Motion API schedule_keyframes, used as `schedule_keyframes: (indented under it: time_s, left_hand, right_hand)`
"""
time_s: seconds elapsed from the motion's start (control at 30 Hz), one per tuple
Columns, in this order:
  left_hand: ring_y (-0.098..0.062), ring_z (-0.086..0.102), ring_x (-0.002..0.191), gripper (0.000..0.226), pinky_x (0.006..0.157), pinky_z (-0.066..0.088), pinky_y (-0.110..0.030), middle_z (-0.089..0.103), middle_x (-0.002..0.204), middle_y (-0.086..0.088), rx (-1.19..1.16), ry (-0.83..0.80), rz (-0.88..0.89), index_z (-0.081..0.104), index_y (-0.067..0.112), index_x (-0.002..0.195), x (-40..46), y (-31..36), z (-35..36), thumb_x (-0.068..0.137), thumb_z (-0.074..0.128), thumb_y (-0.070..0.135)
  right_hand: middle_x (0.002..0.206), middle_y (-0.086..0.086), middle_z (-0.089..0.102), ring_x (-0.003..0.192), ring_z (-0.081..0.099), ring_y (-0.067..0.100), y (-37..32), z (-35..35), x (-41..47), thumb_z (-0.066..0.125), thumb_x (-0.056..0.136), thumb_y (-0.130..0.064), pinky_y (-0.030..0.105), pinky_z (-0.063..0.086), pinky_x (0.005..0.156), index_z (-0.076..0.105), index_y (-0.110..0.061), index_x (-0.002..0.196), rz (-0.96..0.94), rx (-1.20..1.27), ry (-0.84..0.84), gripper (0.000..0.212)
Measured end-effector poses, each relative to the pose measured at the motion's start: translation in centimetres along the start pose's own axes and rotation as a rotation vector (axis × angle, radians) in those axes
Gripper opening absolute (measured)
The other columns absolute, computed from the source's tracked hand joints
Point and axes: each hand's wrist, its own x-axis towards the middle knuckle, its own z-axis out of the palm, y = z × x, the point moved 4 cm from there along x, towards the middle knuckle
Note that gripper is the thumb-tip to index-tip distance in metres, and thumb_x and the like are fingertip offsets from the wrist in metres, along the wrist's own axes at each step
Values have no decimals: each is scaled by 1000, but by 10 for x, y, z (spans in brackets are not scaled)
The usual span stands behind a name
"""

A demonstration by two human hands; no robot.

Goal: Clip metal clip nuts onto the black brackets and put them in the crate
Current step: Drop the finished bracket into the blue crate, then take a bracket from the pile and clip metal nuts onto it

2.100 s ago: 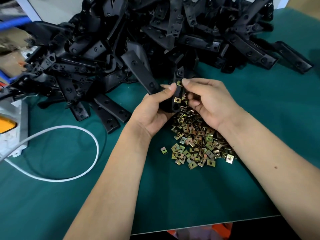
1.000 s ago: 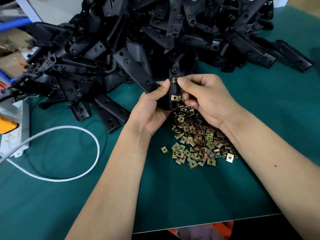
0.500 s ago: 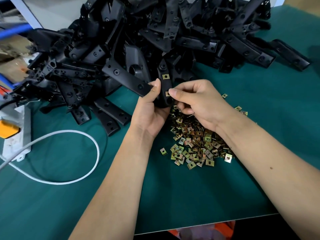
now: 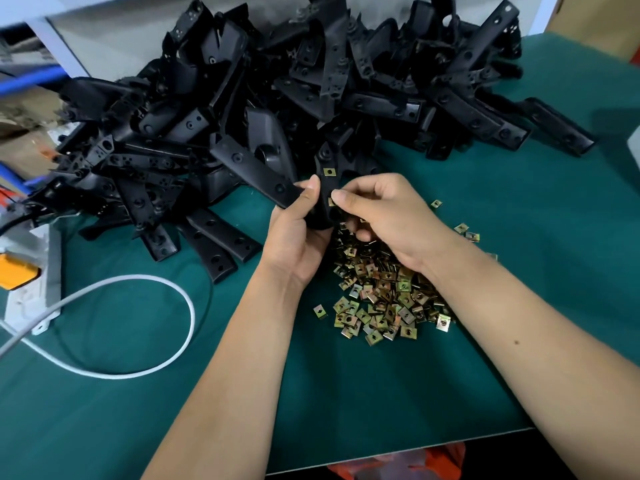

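— Well, how many things do you count?

— Two hands, one held bracket, and two clip nuts showing on it: one clip nut higher on its upright arm, a second clip nut lower, half hidden by a fingertip. The heap of black brackets behind is too tangled to count; likewise the pile of loose clip nuts on the green tabletop, where there are dozens. Some strays lie apart: one to the left, and several to the right.

— And the hands?

— The left hand comes up from below, palm turned inward, thumb and fingers curled round the bracket where its two arms meet. The right hand reaches in from the right, knuckles up; its thumb presses at the lower nut, the other fingers curled beneath. Whether it pinches the nut or only pushes it, I cannot tell.

— Where is the bracket?

— Held above the near edge of the nut pile, just in front of the heap.

— Anything else?

— One white cable looping at the left, and one white power strip.
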Motion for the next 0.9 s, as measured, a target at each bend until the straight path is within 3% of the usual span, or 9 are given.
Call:
schedule_keyframes:
  time_s: [0.13,0.27,0.33,0.43,0.57,0.63,0.7,0.83,0.9]
  left_hand:
    - [-27,68,93,9,81,59,-37,67,100,-15,-34,63,57,60,7,104,-4,-1,6,100,58,14]
    - [-28,70,108,43,94,58,-39,69,121,-22,57,76,92,61,-2,121,-14,-7,30,90,63,29]
    - [-24,70,111,58,99,57,-40,70,120,-14,155,47,109,57,-4,133,-18,-11,51,88,65,32]
    - [-18,69,113,38,104,52,-41,73,114,-2,288,-89,85,67,11,119,-28,-35,108,89,68,34]
    - [1,64,82,6,78,50,-15,66,86,4,456,-337,245,61,3,100,-52,-71,201,99,64,9]
    - [-5,60,81,14,79,50,-20,60,86,1,523,-394,325,57,1,101,-69,-97,249,93,68,6]
    - [-11,61,84,17,86,51,-29,63,87,1,610,-493,336,59,5,99,-94,-130,294,87,71,6]
    - [-22,68,88,24,84,56,-36,71,100,-1,875,-812,168,61,15,103,-166,-230,351,84,75,18]
    - [-27,69,93,26,86,56,-42,72,103,-3,992,-924,56,59,16,102,-198,-282,357,82,73,25]
  right_hand:
    - [81,-4,67,73,62,8,-7,-2,-6,80,89,-31,30,56,65,72,-17,101,-107,-189,190,20]
    - [85,-7,73,77,67,3,-19,-27,-26,86,82,-33,16,51,69,75,-24,97,-165,-267,322,21]
    - [84,-10,73,78,67,1,-29,-46,-37,85,83,-31,17,52,69,74,-24,98,-169,-244,367,20]
    - [79,-6,69,72,64,6,-42,-93,-64,83,86,-23,25,53,68,73,-13,98,-199,-151,481,18]
    - [82,8,63,80,57,20,-41,-178,-124,73,94,-9,40,51,78,74,-4,103,-196,-23,691,10]
    - [92,9,71,87,64,20,-34,-231,-172,69,96,-6,42,54,87,74,-9,102,-183,8,823,8]
    - [94,13,71,85,64,19,-22,-280,-227,66,98,-5,35,53,82,73,-4,104,-159,-9,955,10]
    - [78,12,67,64,62,21,30,-352,-341,64,100,-14,30,53,59,71,1,103,37,45,1181,17]
    - [72,14,65,64,60,22,65,-379,-391,66,99,-14,34,50,60,71,3,92,224,-23,1268,19]
